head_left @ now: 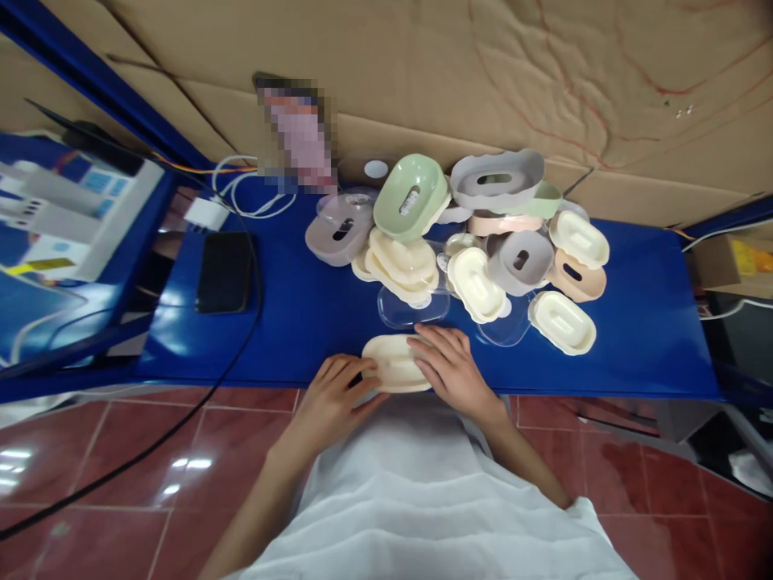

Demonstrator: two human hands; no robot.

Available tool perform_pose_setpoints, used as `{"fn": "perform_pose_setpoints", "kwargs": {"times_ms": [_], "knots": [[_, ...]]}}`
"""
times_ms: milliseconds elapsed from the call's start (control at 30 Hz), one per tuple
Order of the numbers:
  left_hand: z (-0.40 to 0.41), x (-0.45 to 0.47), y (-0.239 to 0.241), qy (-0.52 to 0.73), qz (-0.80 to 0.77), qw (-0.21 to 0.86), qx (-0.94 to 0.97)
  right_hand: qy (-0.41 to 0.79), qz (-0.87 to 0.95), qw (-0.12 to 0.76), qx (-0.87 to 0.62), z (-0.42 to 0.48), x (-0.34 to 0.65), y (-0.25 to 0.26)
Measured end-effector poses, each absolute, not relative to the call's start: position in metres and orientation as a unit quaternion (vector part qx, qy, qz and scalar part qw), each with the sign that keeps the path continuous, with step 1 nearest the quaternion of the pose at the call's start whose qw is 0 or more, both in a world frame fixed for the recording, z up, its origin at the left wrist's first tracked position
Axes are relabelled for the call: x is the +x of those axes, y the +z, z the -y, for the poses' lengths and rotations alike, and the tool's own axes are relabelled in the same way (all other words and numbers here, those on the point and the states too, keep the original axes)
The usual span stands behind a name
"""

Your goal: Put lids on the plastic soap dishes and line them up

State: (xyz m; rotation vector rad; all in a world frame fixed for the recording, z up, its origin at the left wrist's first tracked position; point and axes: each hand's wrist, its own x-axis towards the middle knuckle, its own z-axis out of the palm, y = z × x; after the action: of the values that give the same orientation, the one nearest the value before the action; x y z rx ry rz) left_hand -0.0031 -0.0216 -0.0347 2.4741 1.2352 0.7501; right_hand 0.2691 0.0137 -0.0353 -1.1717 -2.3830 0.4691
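A cream oval soap dish piece [394,364] lies at the front edge of the blue table, between my two hands. My left hand [339,395] grips its left end, fingers bent over the rim and thumb along the near side. Over its right end, the fingers of my right hand [452,369] press on the rim and top; the right thumb is hidden. Just beyond the piece sits a clear plastic lid [413,309]. Behind that, cream pieces [403,264] are stacked, beside a green soap dish [411,197] with a slot in its bottom.
Grey dishes [520,262], a peach dish [578,275] and more cream trays [563,322] are heaped on the blue table [290,322]. A black box-like object [225,272], a white charger [206,214] and a black cable [257,282] are at left. Cardboard [411,72] stands behind.
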Motion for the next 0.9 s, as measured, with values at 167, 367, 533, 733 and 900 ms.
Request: {"fn": "perform_pose_setpoints", "kwargs": {"times_ms": [167, 367, 533, 733, 900], "knots": [[0.021, 0.018, -0.033, 0.263, -0.397, 0.152, 0.866, 0.118, 0.844, 0.311, -0.421, -0.008, 0.298, -0.025], [0.009, 0.05, -0.033, 0.242, -0.342, 0.164, 0.893, -0.024, 0.743, 0.229, -0.628, 0.002, 0.369, -0.019], [-0.006, 0.052, -0.035, 0.245, -0.34, 0.136, 0.898, -0.066, 0.688, 0.153, -0.706, 0.01, 0.436, -0.035], [-0.01, 0.043, -0.034, 0.229, -0.345, 0.123, 0.902, -0.064, 0.69, 0.242, -0.68, 0.051, 0.446, -0.033], [-0.002, 0.031, -0.032, 0.237, -0.383, 0.117, 0.885, -0.059, 0.731, 0.298, -0.611, 0.086, 0.403, -0.034]]}}
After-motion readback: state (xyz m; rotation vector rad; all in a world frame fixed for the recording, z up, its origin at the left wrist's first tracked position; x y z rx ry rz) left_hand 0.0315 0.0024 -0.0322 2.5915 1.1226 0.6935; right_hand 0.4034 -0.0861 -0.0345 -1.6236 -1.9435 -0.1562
